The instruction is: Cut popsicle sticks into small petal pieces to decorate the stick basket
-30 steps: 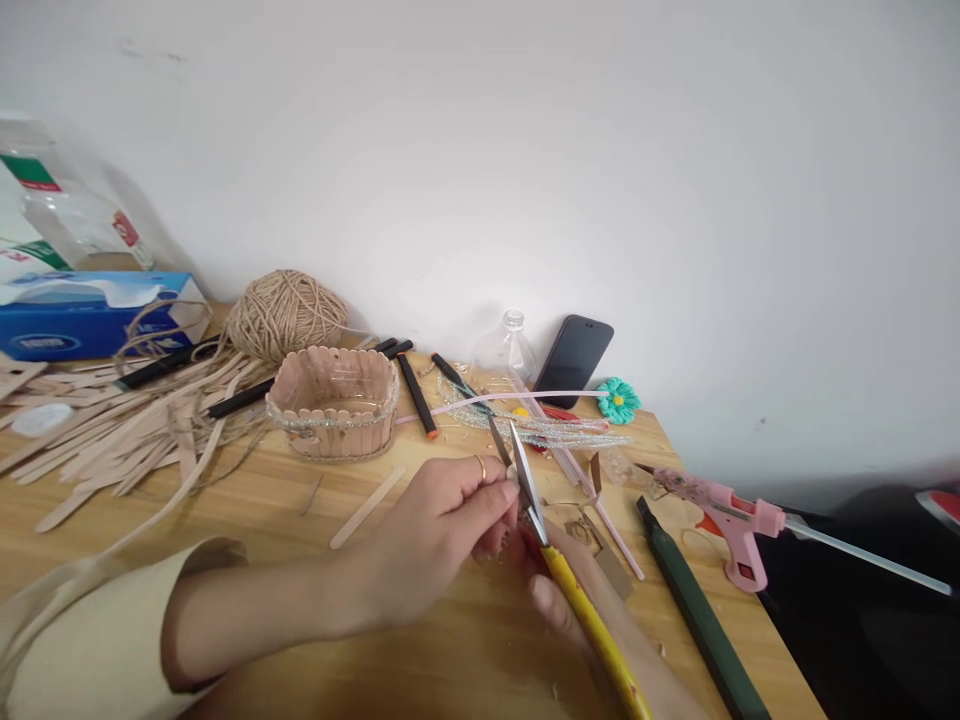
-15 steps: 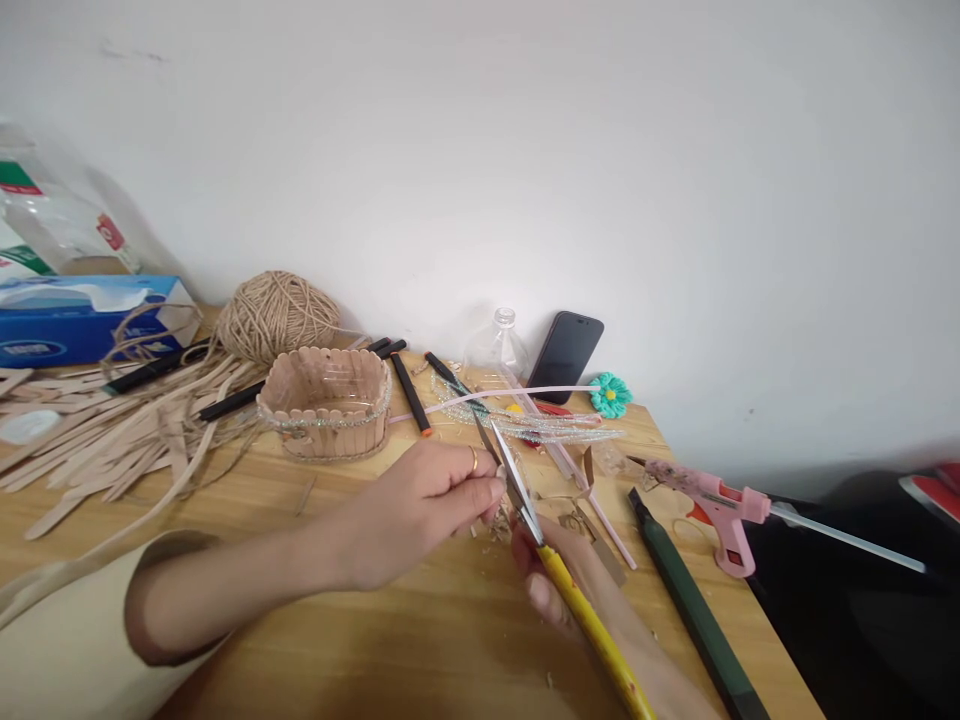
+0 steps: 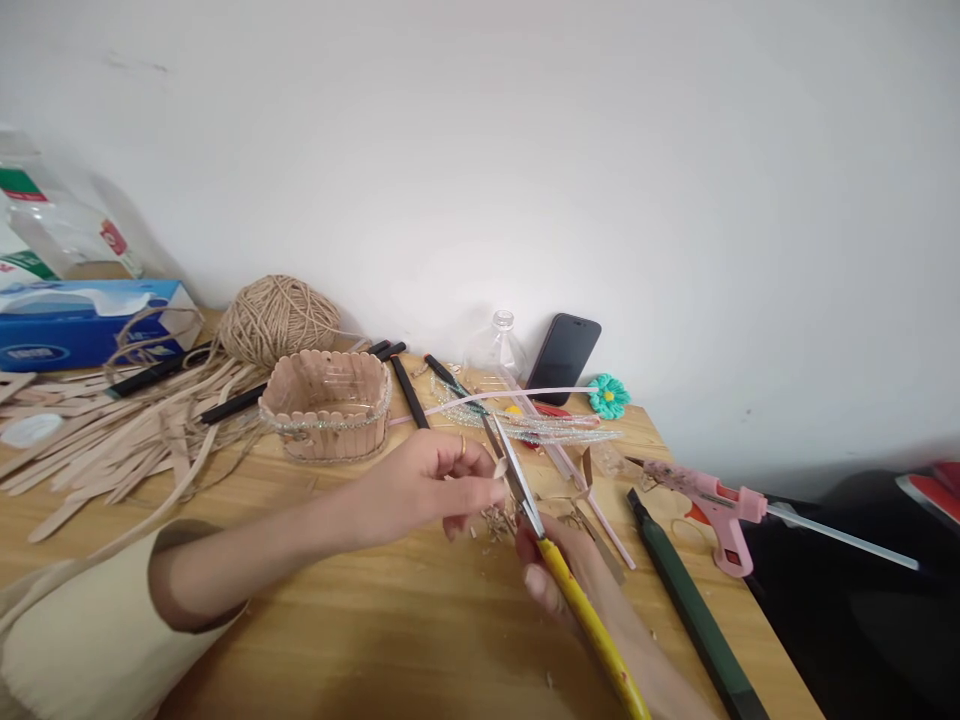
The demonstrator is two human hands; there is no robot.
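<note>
My right hand (image 3: 559, 565) grips yellow-handled scissors (image 3: 555, 560) low at the centre, blades pointing up and left. My left hand (image 3: 431, 480), a ring on one finger, pinches a small piece of wooden stick (image 3: 499, 467) right at the blades. Wood clippings (image 3: 495, 520) lie on the table (image 3: 360, 620) under the blades. A small oval basket (image 3: 328, 402) made of craft sticks, trimmed with a glittery strand, stands just behind my left hand.
A pile of craft sticks (image 3: 112, 440), a twine ball (image 3: 276, 318) and a blue tissue box (image 3: 82, 322) sit to the left. Black markers (image 3: 409, 390), a clear bottle top (image 3: 499, 350), a phone (image 3: 564, 357), a teal flower (image 3: 608, 395), a pink glue gun (image 3: 712, 510) and a dark green bar (image 3: 694, 610) lie right.
The scissor blades have come nearly together at the stick piece. My left hand drew slightly left and its fingers curled more; more clippings lie beneath the blades.
</note>
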